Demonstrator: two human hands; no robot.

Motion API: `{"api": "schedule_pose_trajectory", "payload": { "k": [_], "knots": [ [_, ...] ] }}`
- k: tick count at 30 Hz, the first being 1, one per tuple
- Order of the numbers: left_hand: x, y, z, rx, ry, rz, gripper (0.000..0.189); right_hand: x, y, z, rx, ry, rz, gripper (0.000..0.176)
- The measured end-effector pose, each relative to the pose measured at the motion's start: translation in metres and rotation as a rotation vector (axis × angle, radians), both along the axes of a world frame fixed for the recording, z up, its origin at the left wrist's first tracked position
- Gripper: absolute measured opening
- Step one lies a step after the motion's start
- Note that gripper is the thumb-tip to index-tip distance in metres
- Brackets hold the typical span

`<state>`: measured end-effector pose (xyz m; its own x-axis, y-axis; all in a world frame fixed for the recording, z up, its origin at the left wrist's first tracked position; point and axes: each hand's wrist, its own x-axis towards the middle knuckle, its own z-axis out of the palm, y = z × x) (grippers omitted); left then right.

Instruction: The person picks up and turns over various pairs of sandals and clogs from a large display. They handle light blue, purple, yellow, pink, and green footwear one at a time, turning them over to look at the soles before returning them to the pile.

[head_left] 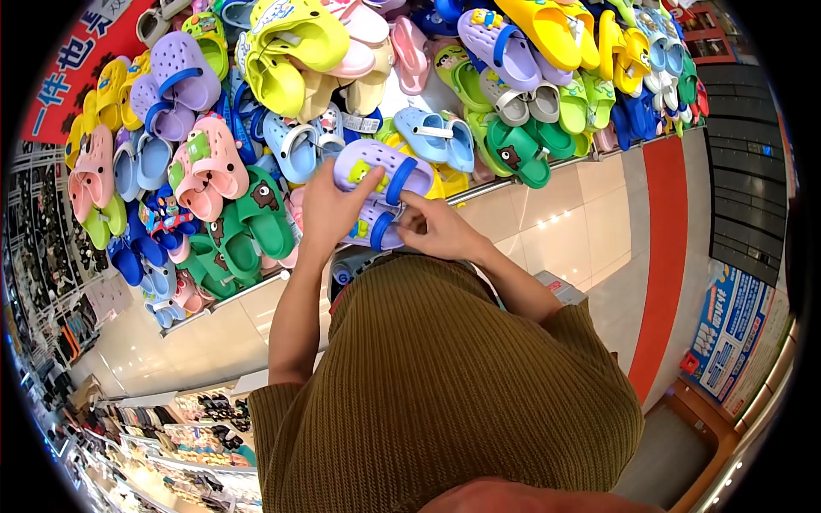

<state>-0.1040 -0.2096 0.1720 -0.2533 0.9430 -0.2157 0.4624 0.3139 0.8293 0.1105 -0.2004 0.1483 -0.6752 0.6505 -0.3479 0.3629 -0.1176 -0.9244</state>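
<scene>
A pair of lavender clogs with holes, blue heel straps and green-yellow charms is in front of me, one clog (366, 157) above the other clog (366, 224). My left hand (339, 203) is closed on the pair from the left, its thumb across the upper clog near the charm. At the strap end, my right hand (443, 229) has curled fingers touching the clogs, with its fingertips partly hidden. Just beyond them lie a light blue pair of clogs (417, 130) and another light blue clog (289, 147) with a pale strap.
A display heaped with colourful clogs and slippers, such as green slippers (267, 224) and yellow clogs (547, 32), runs across the front. Tiled floor (556, 231) and a red floor stripe (665, 256) lie to the right. Shoe shelves (184, 427) stand at lower left.
</scene>
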Motion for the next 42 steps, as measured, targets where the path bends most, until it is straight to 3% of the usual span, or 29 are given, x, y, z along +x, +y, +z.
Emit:
{"api": "schedule_pose_trajectory", "payload": {
  "k": [3, 4, 7, 8, 11, 12, 13, 15, 19, 20, 23, 29, 31, 32, 34, 38, 42],
  "knots": [
    [0.016, 0.021, -0.011, -0.020, -0.147, -0.106, 0.060, 0.001, -0.005, 0.001, 0.616, -0.276, -0.187, 0.037],
    [0.021, 0.027, -0.014, -0.034, -0.142, -0.158, 0.062, -0.001, -0.009, -0.007, 0.651, -0.180, -0.351, 0.034],
    [0.036, 0.041, -0.005, -0.187, -0.111, -0.306, 0.065, 0.013, -0.006, -0.020, 0.798, -0.141, -0.393, 0.034],
    [0.041, 0.044, -0.010, -0.160, -0.058, -0.356, 0.065, 0.018, -0.006, -0.027, 0.764, -0.132, -0.418, 0.032],
    [0.051, 0.055, -0.053, -0.257, -0.399, -0.293, 0.062, 0.037, -0.008, -0.033, 0.558, -0.225, -0.534, 0.030],
    [0.055, 0.059, -0.081, -0.143, -0.555, -0.142, 0.059, 0.047, -0.009, -0.047, 0.509, -0.164, -0.629, 0.023],
    [0.058, 0.065, -0.083, -0.159, -0.595, -0.053, 0.057, 0.047, -0.005, -0.028, 0.416, 0.000, -0.755, 0.016],
    [0.066, 0.075, -0.089, -0.190, -0.673, 0.130, 0.054, 0.080, -0.008, -0.052, 0.206, -0.075, -0.838, 0.011],
    [0.094, 0.085, -0.144, -0.163, -0.566, 0.200, 0.077, 0.117, -0.001, -0.076, 0.060, 0.078, -0.995, 0.006],
    [0.099, 0.091, -0.166, -0.165, -0.536, 0.176, 0.092, 0.120, 0.000, -0.072, 0.064, 0.093, -1.022, 0.005],
    [0.107, 0.107, -0.211, -0.122, -0.240, 0.123, 0.094, 0.138, 0.005, -0.068, 0.158, 0.087, -1.066, 0.004],
    [0.104, 0.117, -0.170, -0.332, -0.433, 0.056, 0.111, 0.155, 0.041, -0.022, 0.382, 0.112, -1.197, 0.005],
    [0.095, 0.118, -0.249, -0.052, -0.398, -0.032, 0.110, 0.175, 0.051, -0.024, 0.395, 0.113, -1.226, 0.006],
    [0.099, 0.118, -0.206, -0.140, -0.511, 0.011, 0.108, 0.179, 0.059, -0.019, 0.425, 0.130, -1.254, 0.007],
    [0.100, 0.118, -0.189, -0.227, -0.513, 0.023, 0.105, 0.191, 0.075, -0.010, 0.470, 0.167, -1.295, 0.008],
    [0.108, 0.111, -0.211, -0.009, -0.515, 0.077, 0.096, 0.216, 0.107, 0.003, 0.601, 0.196, -1.356, 0.009],
    [0.101, 0.111, -0.193, -0.117, -0.553, 0.066, 0.088, 0.246, 0.144, 0.029, 0.786, 0.097, -1.379, 0.008]
  ]
}}
